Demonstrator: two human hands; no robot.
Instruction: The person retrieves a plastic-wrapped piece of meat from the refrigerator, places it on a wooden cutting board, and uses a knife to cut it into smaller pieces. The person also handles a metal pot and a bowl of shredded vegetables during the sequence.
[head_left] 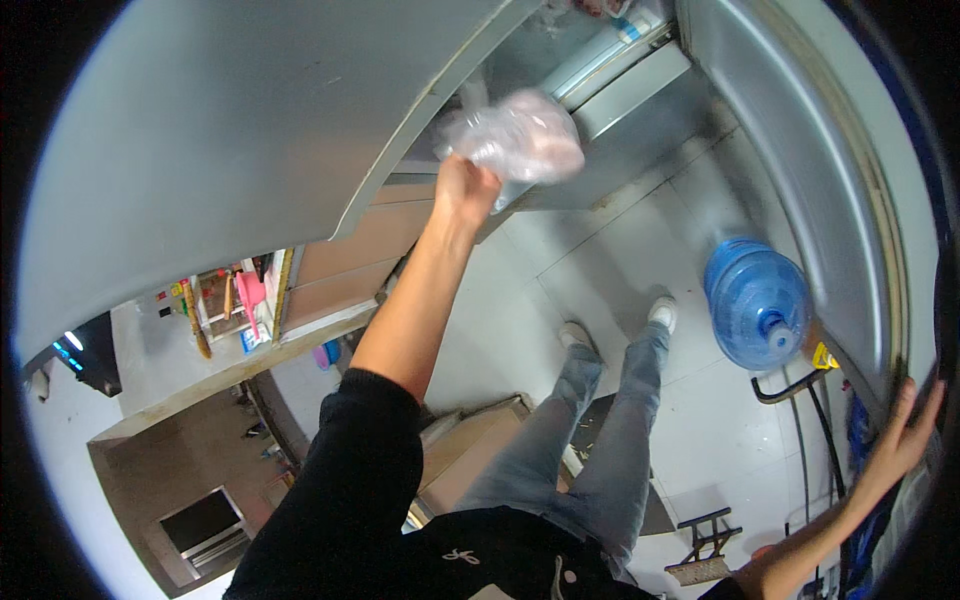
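My left hand (467,192) is closed on the gathered end of a clear plastic bag (530,138). The bag is blurred, and something pale pink inside it is too smeared to name. It hangs in front of the open compartment of a grey refrigerator (650,90). On the far right the refrigerator door (850,170) stands swung out. My right hand (908,435) is at that door's near edge, its thumb and fingers on either side of it.
A large blue water jug (760,300) lies on the tiled floor beside the door. Near it is a black bent handle (785,388). A small folding stool (703,545) stands at the lower right. A shelf at left holds a pink scoop (250,298) and brushes.
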